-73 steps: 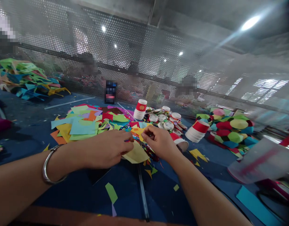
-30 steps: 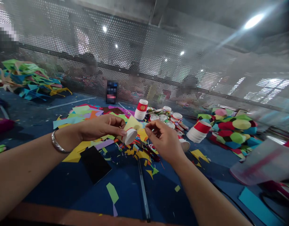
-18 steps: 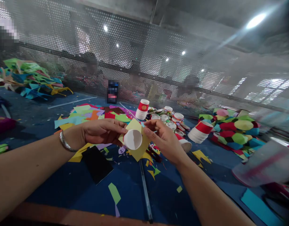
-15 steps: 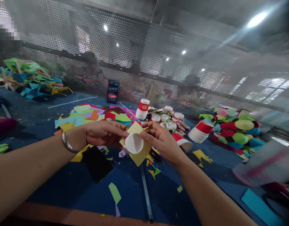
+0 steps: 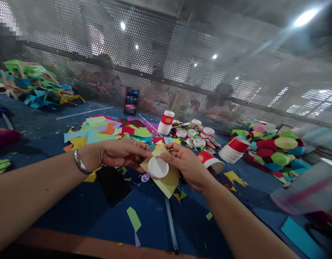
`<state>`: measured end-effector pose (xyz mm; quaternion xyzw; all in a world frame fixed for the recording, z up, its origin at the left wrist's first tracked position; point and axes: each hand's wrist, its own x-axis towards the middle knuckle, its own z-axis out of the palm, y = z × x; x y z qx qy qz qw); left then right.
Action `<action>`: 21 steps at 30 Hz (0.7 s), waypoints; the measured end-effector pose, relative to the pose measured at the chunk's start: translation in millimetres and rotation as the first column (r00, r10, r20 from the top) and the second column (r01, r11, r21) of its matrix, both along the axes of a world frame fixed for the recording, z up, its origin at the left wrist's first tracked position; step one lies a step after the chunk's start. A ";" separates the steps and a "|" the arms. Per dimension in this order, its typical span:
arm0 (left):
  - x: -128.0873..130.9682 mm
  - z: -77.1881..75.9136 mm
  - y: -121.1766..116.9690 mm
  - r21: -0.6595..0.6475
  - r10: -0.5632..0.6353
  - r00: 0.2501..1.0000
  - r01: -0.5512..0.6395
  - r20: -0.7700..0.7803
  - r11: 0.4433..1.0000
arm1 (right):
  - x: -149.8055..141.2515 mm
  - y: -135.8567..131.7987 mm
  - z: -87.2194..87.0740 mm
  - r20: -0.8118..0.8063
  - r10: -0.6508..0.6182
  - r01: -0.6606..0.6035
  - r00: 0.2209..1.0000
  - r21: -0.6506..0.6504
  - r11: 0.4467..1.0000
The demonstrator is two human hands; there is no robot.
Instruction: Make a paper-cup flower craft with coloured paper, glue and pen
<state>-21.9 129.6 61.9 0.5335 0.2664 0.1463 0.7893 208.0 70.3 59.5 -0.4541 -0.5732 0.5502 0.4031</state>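
A pale yellow sheet of paper (image 5: 170,183) is held between my two hands over the dark blue table. Against its front lies a round white paper-cup bottom (image 5: 157,168), facing me. My left hand (image 5: 125,153), with a silver bracelet on the wrist, pinches the paper's upper left side. My right hand (image 5: 187,163) has its thumb at the upper edge of the cup bottom and its fingers behind, gripping the paper. The sheet's top corner bends near the right thumb. Fingertips behind the sheet are hidden.
Coloured paper scraps (image 5: 101,131), a stack of cups (image 5: 166,122) and many cup bottoms (image 5: 197,135) lie behind my hands. Red-and-white cups (image 5: 233,149) sit to the right. In front are a pen (image 5: 171,226) and a black sheet (image 5: 114,187). A clear container (image 5: 303,190) stands far right.
The yellow paper has tilted and its lower corner has swung down and right. Its top corner is now bent. Both hands keep their grip; the whole view has shifted slightly.
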 end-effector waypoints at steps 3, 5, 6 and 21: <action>-1.1 0.6 0.2 0.066 -0.030 0.999 0.031 -0.022 0.997 | -2.6 0.6 -3.7 0.023 0.020 -0.020 1.000 -0.024 1.000; -1.7 -0.2 0.7 0.120 -0.049 0.997 0.056 -0.057 0.991 | -4.5 0.3 -5.3 0.046 0.032 -0.030 0.998 -0.033 0.999; -2.1 -0.6 1.3 0.142 -0.054 0.995 0.065 -0.078 0.988 | -5.3 0.0 -5.8 0.063 0.036 -0.034 0.997 -0.034 0.999; -13.9 -5.4 17.1 0.316 -0.084 0.959 0.171 -0.271 0.933 | 4.7 6.8 -8.4 0.444 0.075 -0.148 0.893 0.133 0.980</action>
